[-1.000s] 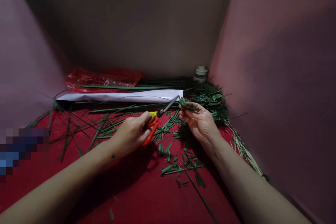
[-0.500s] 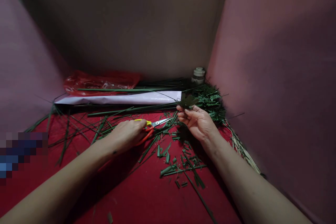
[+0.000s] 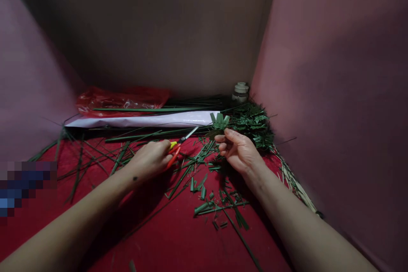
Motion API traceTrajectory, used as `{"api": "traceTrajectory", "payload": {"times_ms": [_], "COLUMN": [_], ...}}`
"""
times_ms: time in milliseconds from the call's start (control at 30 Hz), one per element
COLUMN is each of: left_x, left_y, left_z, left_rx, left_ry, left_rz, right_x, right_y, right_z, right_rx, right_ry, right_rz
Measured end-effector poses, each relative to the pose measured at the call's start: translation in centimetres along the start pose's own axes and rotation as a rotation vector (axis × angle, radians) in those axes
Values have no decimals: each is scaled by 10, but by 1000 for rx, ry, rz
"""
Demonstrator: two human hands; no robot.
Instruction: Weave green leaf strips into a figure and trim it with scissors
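My left hand (image 3: 152, 158) grips a pair of scissors (image 3: 179, 145) with red and yellow handles, the blades pointing up and to the right, low over the red cloth (image 3: 165, 229). My right hand (image 3: 237, 151) pinches a small piece folded from green leaf strips (image 3: 218, 121) between thumb and fingers, its cut ends fanning upward. The scissor tips stop a short way left of that piece. Cut leaf scraps (image 3: 210, 195) lie scattered on the cloth between and below both hands.
A long white roll (image 3: 143, 120) and long green leaf strips (image 3: 153, 109) lie across the back, with a red plastic bag (image 3: 121, 98) behind. A heap of finished green pieces (image 3: 255, 125) and a small white jar (image 3: 241, 92) sit at the back right. Pink walls close in on both sides.
The scissors dropped away from the leaf piece to lie low over the cloth. My right hand turned the leaf piece upright, so its fanned ends now show.
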State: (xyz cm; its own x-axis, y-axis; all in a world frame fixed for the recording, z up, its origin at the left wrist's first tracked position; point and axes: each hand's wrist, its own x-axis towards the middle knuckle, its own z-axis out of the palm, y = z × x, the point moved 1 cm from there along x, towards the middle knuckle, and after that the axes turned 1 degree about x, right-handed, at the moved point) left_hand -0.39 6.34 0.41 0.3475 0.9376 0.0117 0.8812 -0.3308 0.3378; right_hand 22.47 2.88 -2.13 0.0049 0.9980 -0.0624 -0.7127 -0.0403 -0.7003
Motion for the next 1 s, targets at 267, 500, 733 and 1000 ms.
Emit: {"api": "traceTrajectory", "payload": {"times_ms": [267,500,733,1000], "left_x": [5,6,-3,3], "left_y": [17,18,22,14], "left_z": [9,-4,-19,-18], "left_rx": [-1346,-1678,-1714,-1740], "left_ry": [104,331,349,334], "left_rz": [-263,-88,-66,-79], "right_x": [-3,-7,-8,-9], "right_y": [3,15,19,23], "right_z": [5,7,5,0], "right_rx": [90,135,44,-245], "right_ry": [151,108,78,-9], "right_rz": [169,319,382,281]}}
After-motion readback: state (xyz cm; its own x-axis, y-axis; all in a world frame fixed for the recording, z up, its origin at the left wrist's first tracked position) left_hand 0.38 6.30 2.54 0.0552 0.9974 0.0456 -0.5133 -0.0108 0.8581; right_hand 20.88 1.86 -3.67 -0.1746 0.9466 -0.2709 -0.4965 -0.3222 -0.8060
